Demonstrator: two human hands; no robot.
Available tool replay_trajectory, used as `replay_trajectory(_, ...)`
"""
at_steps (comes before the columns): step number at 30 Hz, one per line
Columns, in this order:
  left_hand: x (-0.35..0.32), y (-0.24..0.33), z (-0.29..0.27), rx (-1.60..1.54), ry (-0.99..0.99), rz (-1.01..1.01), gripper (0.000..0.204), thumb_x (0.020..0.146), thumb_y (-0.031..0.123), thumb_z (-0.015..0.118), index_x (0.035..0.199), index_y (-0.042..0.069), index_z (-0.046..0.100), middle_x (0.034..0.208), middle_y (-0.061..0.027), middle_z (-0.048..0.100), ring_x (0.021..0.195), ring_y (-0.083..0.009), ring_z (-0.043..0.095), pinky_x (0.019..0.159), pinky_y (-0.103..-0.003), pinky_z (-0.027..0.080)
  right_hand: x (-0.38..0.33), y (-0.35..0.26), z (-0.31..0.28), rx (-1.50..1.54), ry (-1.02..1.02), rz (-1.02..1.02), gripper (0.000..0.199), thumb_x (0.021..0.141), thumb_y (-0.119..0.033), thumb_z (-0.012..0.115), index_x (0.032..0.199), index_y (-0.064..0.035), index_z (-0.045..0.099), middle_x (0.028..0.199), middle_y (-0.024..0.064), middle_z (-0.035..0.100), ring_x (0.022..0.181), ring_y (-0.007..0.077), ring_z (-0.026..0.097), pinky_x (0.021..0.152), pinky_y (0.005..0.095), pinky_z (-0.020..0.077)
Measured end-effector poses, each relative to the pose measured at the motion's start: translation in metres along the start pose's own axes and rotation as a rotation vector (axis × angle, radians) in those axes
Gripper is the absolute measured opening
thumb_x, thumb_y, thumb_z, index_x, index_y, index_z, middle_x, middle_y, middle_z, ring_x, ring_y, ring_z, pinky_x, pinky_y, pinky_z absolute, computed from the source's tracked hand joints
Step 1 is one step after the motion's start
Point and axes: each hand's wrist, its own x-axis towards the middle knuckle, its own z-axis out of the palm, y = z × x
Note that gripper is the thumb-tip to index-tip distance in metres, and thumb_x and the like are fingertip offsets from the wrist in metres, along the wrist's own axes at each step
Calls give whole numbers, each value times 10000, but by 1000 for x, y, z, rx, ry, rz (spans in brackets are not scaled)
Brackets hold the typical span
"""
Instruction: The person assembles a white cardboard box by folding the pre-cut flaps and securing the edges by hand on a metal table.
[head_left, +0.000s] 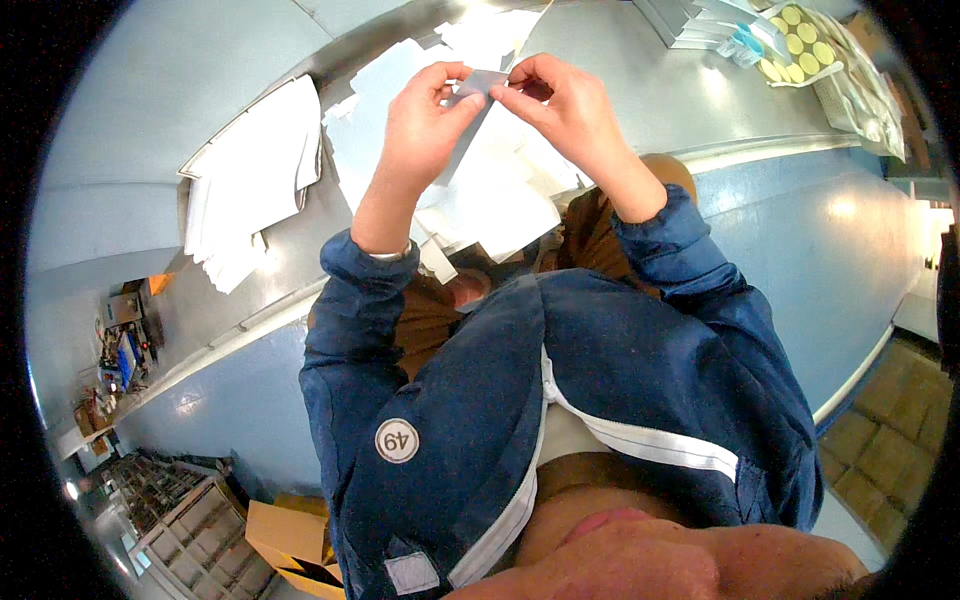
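Note:
Both my hands are raised over a loose pile of white paper sheets. Between my fingertips is a small grey piece of paper, which looks bent or folded. My left hand pinches its left side with thumb and forefinger. Opposite it, my right hand grips the other side, thumb close to the left thumb. A grey strip shows just below the fingers; whether it belongs to the held piece I cannot tell. The sheets beneath overlap at odd angles, and some hang over the near edge.
A stack of white papers lies to the left on the metal worktop. Far right are a blue cup-like thing, round yellow pieces and a pale basket. An open cardboard box stands at lower left.

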Motion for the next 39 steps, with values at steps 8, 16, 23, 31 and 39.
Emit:
replay_trajectory(8, 10, 6, -4, -22, -15, -95, 347, 888, 157, 771, 1164, -26, 668, 1068, -114, 718, 916, -123, 670, 763, -281, 538, 14, 6, -9, 73, -5, -33, 309, 854, -313, 811, 969, -37, 730, 848, 120, 739, 753, 238, 724, 687, 337, 570)
replay_trajectory(16, 14, 9, -1, 169, 66, 77, 265, 842, 137, 785, 1027, -40, 717, 1063, -66, 673, 752, -112, 565, 688, -273, 495, 16, -3, -2, -48, 40, -34, 293, 861, -333, 746, 889, -42, 729, 801, 144, 727, 727, 329, 714, 655, 422, 559)
replay_trajectory(23, 15, 16, 17, 123, 92, -99, 261, 862, 162, 749, 1030, -37, 732, 934, -63, 666, 708, -98, 545, 651, -284, 476, 19, -9, -2, -163, 70, -47, 273, 857, -303, 716, 789, -44, 661, 751, 155, 690, 701, 385, 680, 620, 477, 533)
replay_trajectory(31, 16, 19, 24, 141, 102, 38, 285, 866, 149, 735, 1090, -27, 727, 885, -62, 653, 699, -129, 541, 644, -294, 456, 18, -1, -3, -140, 121, -117, 260, 849, -291, 723, 799, -46, 654, 770, 149, 690, 703, 368, 684, 617, 465, 536)
replay_trajectory(39, 15, 11, 9, -44, 24, 88, 307, 913, 187, 752, 1145, -8, 705, 822, -11, 663, 697, -71, 525, 631, -245, 443, 25, -1, -20, 196, -36, 35, 247, 848, -259, 758, 875, -19, 708, 744, 134, 710, 667, 239, 712, 620, 350, 552)
